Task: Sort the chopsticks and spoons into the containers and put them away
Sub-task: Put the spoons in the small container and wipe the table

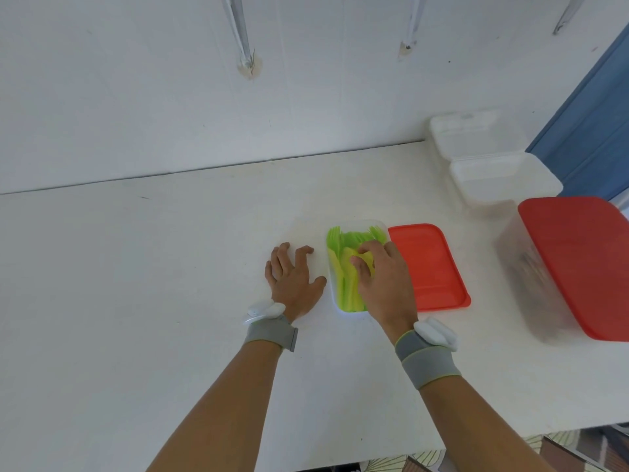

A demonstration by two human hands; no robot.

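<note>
Green and yellow plastic cutlery [343, 267] lying lengthwise in clear rectangular container [335, 299], fork tines pointing away toward wall. Right hand [381, 277] curled around yellow pieces there. Left hand [294, 274] beside container's left wall, fingers spread, holding nothing.

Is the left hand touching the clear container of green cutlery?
Cannot tell. In the head view the left hand's thumb reaches the clear container's edge; no gap or contact shows plainly.

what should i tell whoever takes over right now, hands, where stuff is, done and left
Left hand: open, fingers spread on the white table, beside the small clear container.
Right hand: in that container, fingers curled on the yellow and green plastic cutlery.
Small red lid: off, flat on the table just right of that container.
Large clear container at far right: red lid on, contents blurred.
Two white containers at the back.
Done: the visible cutlery is boxed.
Left: lid on the small container, put the containers away.
</note>
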